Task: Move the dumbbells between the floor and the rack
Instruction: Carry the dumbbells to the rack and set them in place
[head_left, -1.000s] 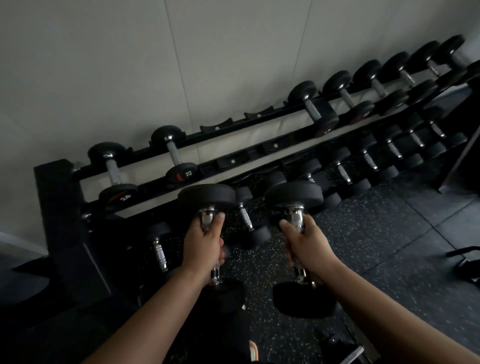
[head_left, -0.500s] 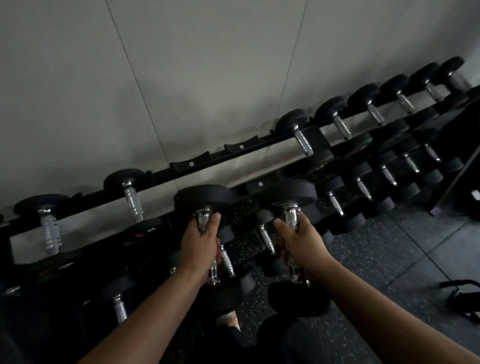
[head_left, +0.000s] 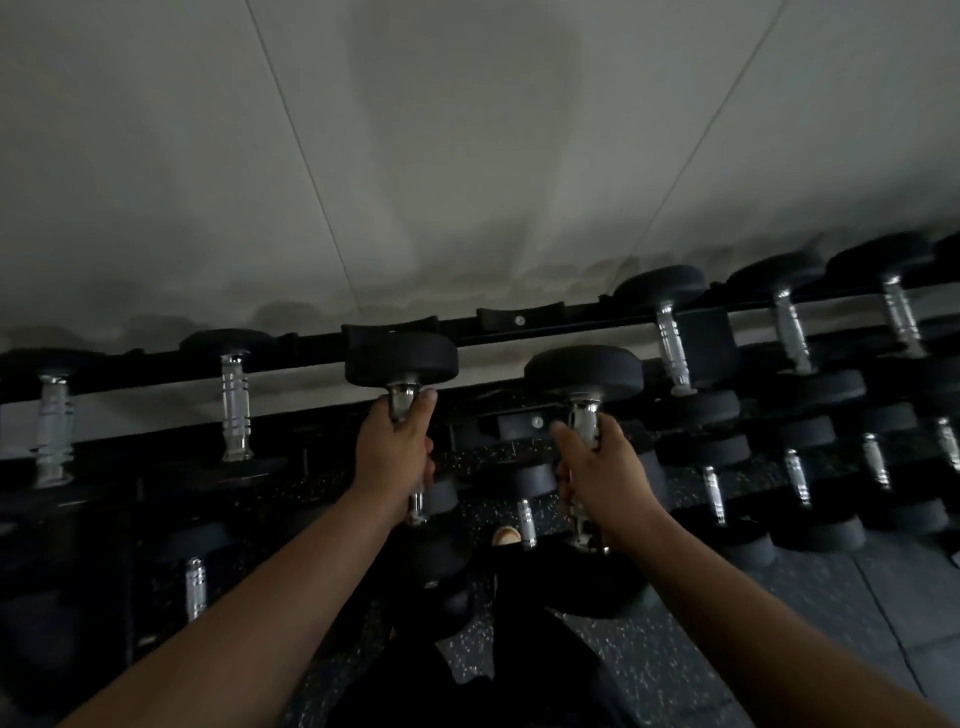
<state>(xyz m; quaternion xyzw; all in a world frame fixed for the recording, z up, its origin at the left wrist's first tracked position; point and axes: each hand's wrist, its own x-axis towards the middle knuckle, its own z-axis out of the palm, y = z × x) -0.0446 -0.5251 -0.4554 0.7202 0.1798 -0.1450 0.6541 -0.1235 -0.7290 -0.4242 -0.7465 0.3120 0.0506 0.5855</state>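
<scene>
My left hand (head_left: 397, 447) grips the chrome handle of a black dumbbell (head_left: 400, 358), whose far head sits against an empty saddle on the top rail of the rack (head_left: 587, 313). My right hand (head_left: 602, 467) holds a second black dumbbell (head_left: 583, 371) by its handle, its far head just short of the top rail and below another empty saddle (head_left: 519, 318). Both dumbbells point away from me, near heads low and dark by my forearms.
Other dumbbells rest on the top tier to the left (head_left: 235, 395) and right (head_left: 672, 338). Lower tiers at the right hold several more (head_left: 795, 467). A pale wall rises behind the rack. Speckled rubber floor (head_left: 649, 665) and my foot (head_left: 506, 535) lie below.
Both hands have carried their dumbbells up and forward to the top tier. The view has tilted upward and closed in on the rack; the left dumbbell's head now meets the saddle.
</scene>
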